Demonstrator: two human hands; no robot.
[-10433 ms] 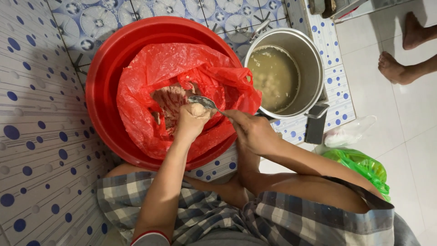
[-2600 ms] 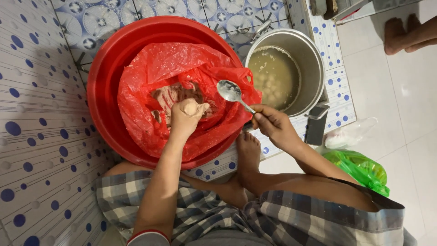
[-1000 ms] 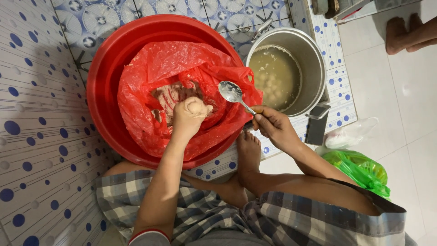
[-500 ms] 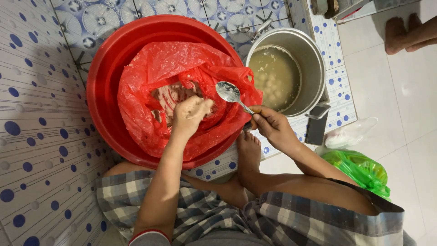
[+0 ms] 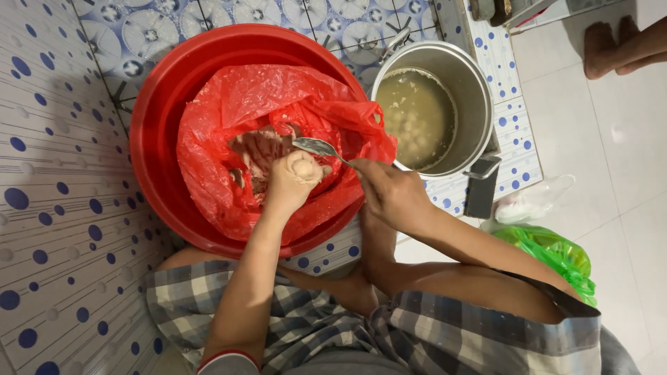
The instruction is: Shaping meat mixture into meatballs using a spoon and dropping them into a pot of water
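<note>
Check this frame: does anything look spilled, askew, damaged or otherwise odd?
Nothing stands out. The pink paste stays inside the red plastic bag lining the red round basin, the steel pot sits upright, and no spill shows on the tiles.

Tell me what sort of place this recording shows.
Probably a home kitchen or wash area, with food being prepared on the floor: patterned tiles, a red basin lined with a plastic bag of paste, and a metal pot of broth beside it.

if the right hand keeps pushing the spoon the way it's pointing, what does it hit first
Probably the ball of paste squeezed from the left hand: the spoon in the right hand points up-left with its bowl just above the ball. Depth is unclear.
</note>
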